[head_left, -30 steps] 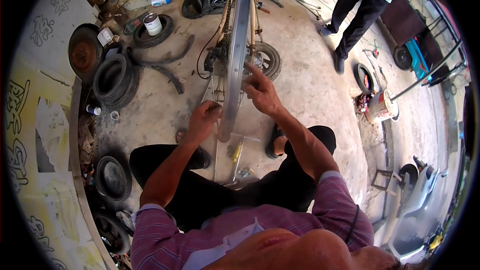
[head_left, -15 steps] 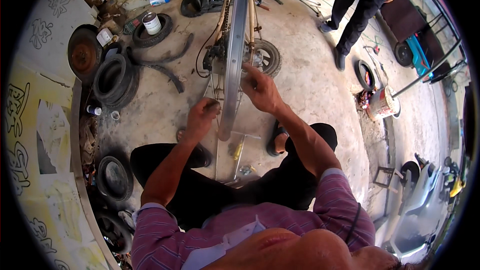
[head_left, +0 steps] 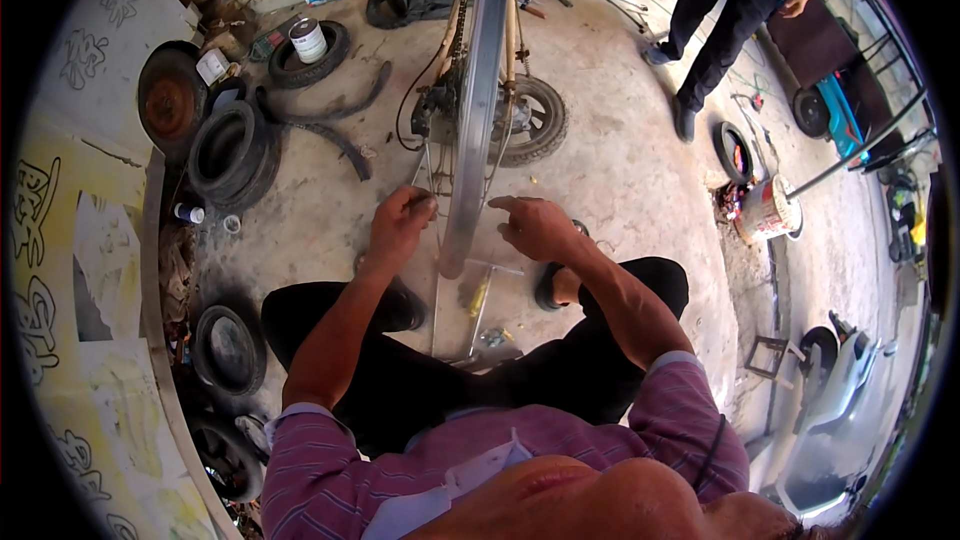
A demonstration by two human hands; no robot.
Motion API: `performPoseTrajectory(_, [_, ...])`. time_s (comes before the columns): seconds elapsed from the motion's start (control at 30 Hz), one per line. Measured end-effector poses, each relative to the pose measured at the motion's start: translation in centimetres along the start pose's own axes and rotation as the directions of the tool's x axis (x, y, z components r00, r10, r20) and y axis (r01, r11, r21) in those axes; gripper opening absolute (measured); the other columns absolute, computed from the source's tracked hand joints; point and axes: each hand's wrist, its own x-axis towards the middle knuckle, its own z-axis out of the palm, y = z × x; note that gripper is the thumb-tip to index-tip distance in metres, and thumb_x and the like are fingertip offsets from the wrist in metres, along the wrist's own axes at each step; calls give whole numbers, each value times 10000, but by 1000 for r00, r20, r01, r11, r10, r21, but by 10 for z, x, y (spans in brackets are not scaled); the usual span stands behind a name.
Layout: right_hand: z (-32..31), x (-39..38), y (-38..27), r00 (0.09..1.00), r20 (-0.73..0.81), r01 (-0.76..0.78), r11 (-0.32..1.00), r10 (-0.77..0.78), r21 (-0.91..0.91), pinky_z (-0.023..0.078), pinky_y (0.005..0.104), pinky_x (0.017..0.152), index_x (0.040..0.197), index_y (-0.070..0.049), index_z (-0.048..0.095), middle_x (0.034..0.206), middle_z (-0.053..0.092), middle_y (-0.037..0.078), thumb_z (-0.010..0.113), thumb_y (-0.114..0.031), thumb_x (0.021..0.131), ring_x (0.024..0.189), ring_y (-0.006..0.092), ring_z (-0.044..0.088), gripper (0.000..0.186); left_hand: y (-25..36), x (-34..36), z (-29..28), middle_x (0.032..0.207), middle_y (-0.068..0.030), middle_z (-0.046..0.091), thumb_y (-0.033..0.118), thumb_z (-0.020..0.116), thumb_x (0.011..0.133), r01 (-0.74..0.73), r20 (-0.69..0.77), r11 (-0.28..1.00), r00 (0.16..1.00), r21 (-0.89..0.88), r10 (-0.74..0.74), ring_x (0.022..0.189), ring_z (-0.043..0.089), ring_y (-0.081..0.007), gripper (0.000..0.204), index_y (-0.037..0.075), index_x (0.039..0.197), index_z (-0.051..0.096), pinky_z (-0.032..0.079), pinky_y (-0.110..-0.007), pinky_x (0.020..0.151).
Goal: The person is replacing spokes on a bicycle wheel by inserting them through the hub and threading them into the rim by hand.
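Between my hands stands a silver bicycle wheel rim (head_left: 470,160) seen edge-on, with no tyre on its near part. Just left of the rim is my left hand (head_left: 398,228), its fingers curled and thumb and fingertips pressed together close to the spokes. Whether anything small is pinched there is hidden. On the other side, my right hand (head_left: 540,229) holds its index finger out toward the rim, the other fingers bent, nothing visible in it. Beyond the hands are the bicycle's chain (head_left: 458,35) and a thin black cable (head_left: 404,115).
Old tyres (head_left: 232,152) and cut rubber strips (head_left: 345,145) lie to the left, near a white can (head_left: 308,41). A yellow-handled tool (head_left: 478,298) is on the floor between my feet. Another person (head_left: 735,15) stands at the far right, beyond a white bucket (head_left: 768,210).
My right hand has come back toward me along the rim, from near the hub, and its index finger now points at the rim. My left hand has risen slightly.
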Motion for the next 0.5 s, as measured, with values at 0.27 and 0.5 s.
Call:
performPoseTrajectory(0.27, [-8,11,1,994,-102,35,999,-33,18,538,436,791,1285,-82,647,901,723,156,644,-188,897,863,346,687,402,-19,12,-11,847,-111,703,227,728,896,-1,31,956,999,294,-8,767,655,-207,245,9,995,674,511,-334,721])
performPoseTrajectory(0.5, [4,11,12,994,-110,7,998,-1,55,547,425,765,1252,-77,662,905,733,152,676,-264,887,866,332,701,411,-47,23,-18,955,-179,725,330,787,831,-30,210,696,962,717,-175,873,697,-322,377,2,989,686,532,-404,766])
